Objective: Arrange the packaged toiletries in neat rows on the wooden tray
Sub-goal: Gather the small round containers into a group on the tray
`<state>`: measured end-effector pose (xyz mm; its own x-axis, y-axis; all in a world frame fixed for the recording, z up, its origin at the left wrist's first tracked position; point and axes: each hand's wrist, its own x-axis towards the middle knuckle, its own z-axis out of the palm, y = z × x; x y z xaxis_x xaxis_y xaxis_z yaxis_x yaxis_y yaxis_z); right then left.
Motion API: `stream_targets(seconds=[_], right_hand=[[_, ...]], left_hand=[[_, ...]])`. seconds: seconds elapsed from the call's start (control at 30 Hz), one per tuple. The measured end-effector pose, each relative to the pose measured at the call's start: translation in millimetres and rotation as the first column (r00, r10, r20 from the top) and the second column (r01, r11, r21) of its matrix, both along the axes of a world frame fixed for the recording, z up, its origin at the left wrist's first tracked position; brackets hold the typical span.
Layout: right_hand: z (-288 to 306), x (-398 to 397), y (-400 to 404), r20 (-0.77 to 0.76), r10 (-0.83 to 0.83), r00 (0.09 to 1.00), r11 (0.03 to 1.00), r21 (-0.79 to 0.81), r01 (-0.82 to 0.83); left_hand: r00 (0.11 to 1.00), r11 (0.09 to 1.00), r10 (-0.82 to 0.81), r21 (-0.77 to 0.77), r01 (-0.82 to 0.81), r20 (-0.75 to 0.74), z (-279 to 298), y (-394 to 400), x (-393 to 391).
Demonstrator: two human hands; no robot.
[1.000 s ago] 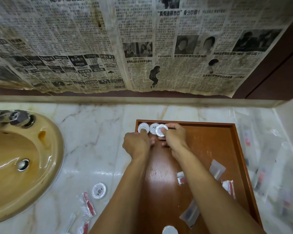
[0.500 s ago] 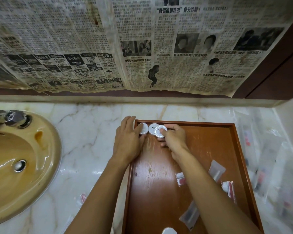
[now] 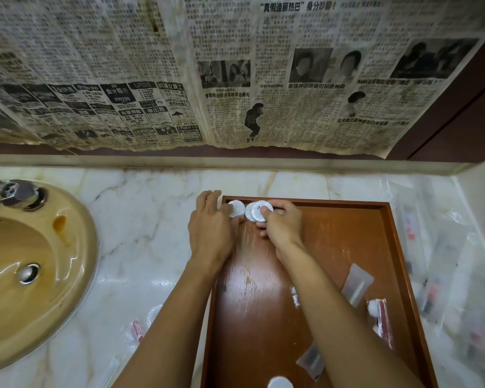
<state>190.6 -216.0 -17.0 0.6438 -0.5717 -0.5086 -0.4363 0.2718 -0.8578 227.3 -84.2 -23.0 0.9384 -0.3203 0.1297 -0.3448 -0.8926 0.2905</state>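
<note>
A: Which step is this?

B: Starting the first row, I'd say. Three round white packs sit along the far edge of the tray, in its far left corner. The left hand lies over the tray's left rim, fingers fairly straight and reaching onto the counter, its grip not closed on anything; its thumb side is just beside the left pack.

A: And the right?

B: The right hand has its grip pinched on the third pack, which overlaps the middle pack instead of lying flat beside it.

A: So what next?

B: Judging by that overlap, the third pack wants sliding right until it lies flat, touching its neighbour, in line with the far rim. Then the rest: sachets lie loose on the tray's right side, another round pack at its near edge, and more packets wait on the counter, left and right.
</note>
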Motion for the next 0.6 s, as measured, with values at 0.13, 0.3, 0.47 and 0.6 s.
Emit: stream_targets(seconds=[0.13,0.3,0.47,0.6], right_hand=[[-2.4,-2.7,-0.3,0.001,-0.029,1.0,1.0,0.003,0.029],[-4.2,-4.9,-3.1,-0.007,-0.031,0.999,0.999,0.008,0.031],[-6.8,-2.1,-0.3,-0.015,-0.036,0.999,0.999,-0.038,0.035],[-6.9,2.9,2.3,-0.053,-0.076,0.996,0.995,-0.065,0.072]], left_hand=[[1.0,1.0,0.007,0.009,-0.007,-0.015,2.2,-1.9,0.0],[0.999,0.999,0.033,0.022,-0.033,0.012,1.3,-5.2,-1.9],[0.999,0.998,0.044,0.04,-0.044,0.011,2.0,-6.2,-1.3],[0.999,0.998,0.044,0.037,-0.044,-0.006,2.5,-4.8,-0.2]])
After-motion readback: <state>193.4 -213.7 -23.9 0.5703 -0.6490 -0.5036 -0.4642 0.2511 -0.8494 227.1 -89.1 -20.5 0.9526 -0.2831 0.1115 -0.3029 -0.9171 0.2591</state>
